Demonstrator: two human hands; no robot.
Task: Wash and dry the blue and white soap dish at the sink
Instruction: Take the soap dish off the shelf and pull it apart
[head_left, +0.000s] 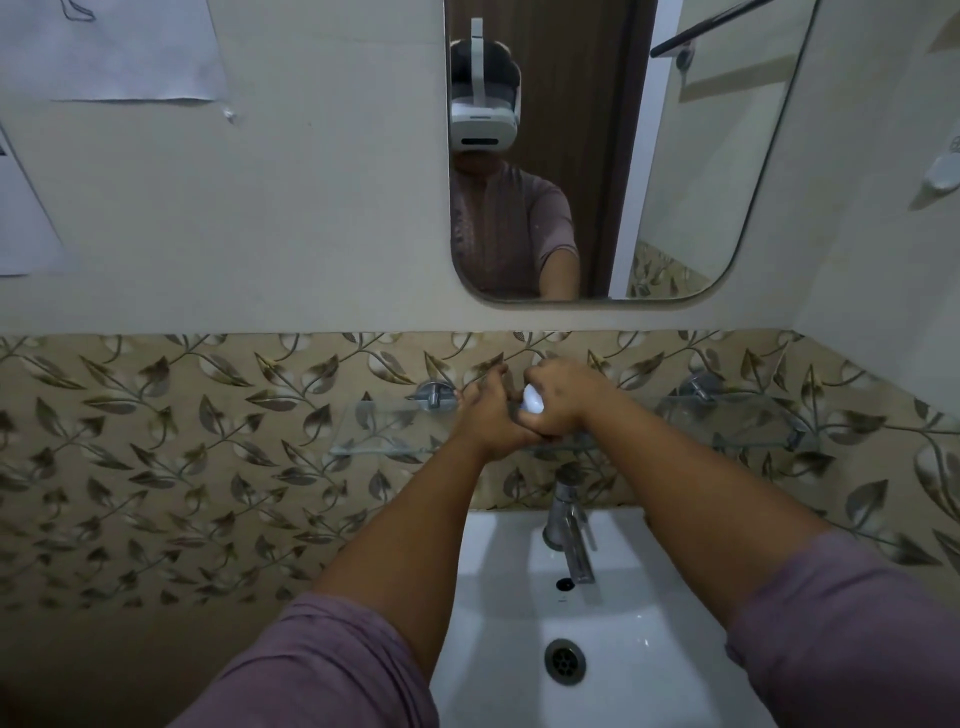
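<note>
Both my arms reach up to the glass shelf (384, 434) above the sink (665, 639). My right hand (563, 400) is closed around a small, rounded white object (533, 400) just over the shelf's middle. Only its white end shows and no blue part is visible, so I cannot tell whether it is the soap dish or a soap. My left hand (485, 415) presses against the right hand from the left, fingers pointing up toward the wall. Whether it grips anything is hidden.
A chrome tap (569, 530) stands at the back of the white sink, with the drain (564, 661) below it. A mirror (675, 156) hangs above, reflecting a person. Chrome brackets (434, 394) hold the shelf. A wall-mounted holder (943, 174) sits at the far right.
</note>
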